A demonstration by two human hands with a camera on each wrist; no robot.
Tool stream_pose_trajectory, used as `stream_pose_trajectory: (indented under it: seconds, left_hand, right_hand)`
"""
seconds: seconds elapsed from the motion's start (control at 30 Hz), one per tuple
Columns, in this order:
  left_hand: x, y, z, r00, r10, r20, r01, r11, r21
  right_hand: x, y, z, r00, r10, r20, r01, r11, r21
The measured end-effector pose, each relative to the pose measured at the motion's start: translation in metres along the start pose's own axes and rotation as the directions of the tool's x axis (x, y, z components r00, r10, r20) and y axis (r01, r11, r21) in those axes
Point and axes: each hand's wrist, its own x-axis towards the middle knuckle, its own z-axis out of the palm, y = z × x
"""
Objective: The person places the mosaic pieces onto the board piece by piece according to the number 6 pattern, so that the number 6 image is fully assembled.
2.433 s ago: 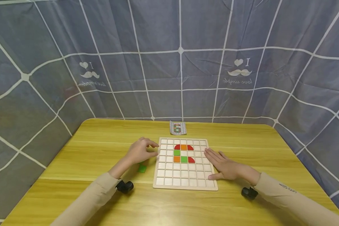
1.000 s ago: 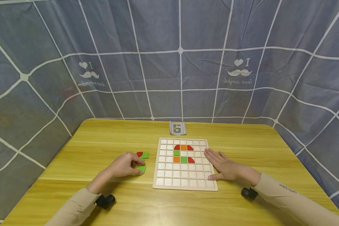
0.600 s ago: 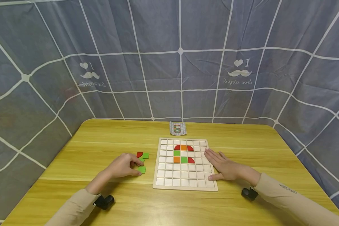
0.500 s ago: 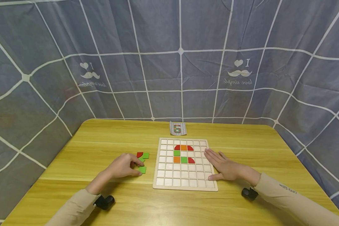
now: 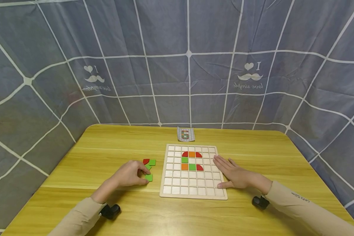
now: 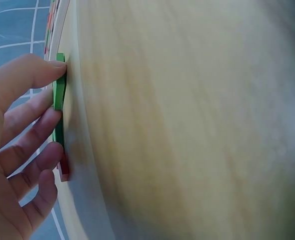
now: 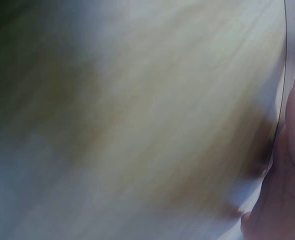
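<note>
My left hand (image 5: 131, 173) is at the loose tiles left of the board, its thumb and index finger at opposite edges of a square green tile (image 5: 148, 177). In the left wrist view, the thumb lies against a green tile (image 6: 60, 82), with the other fingers curled beside the tiles. Just beyond are another green tile (image 5: 152, 162), a partly covered green one (image 5: 148, 167) and a red quarter-round tile (image 5: 146, 161). My right hand (image 5: 234, 173) rests flat, fingers straight, on the right edge of the wooden grid board (image 5: 193, 197).
Red, orange and green tiles (image 5: 192, 167) sit in the board's upper middle cells. Behind the board lies a small pattern card (image 5: 186, 134). A grey checked curtain (image 5: 171, 75) hangs around the wooden table (image 5: 106, 144). Black cameras (image 5: 110, 211) are worn on both wrists.
My left hand has drawn back from the board's left edge to the loose tiles, then stayed nearly still there. The right hand and the tiles on the board have not moved.
</note>
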Motion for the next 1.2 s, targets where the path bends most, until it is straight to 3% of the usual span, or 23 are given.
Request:
stream_pose_trajectory:
  seconds: [0.53, 0.97, 1.2]
  left_hand:
    - [0.009, 0.01, -0.001, 0.998, 0.014, -0.064, -0.01, 0.998, 0.056]
    - [0.033, 0.032, 0.004, 0.998, 0.037, -0.05, -0.033, 0.997, 0.072]
    - [0.049, 0.043, 0.01, 0.996, 0.079, -0.045, -0.076, 0.995, 0.071]
  right_hand:
    - [0.0, 0.0, 0.0, 1.0, 0.003, 0.002, -0.003, 1.0, 0.002]
    - [-0.001, 0.001, 0.001, 1.0, -0.005, -0.002, 0.005, 1.0, 0.003]
    - [-0.001, 0.002, 0.001, 1.0, -0.015, -0.013, 0.015, 1.0, -0.013]
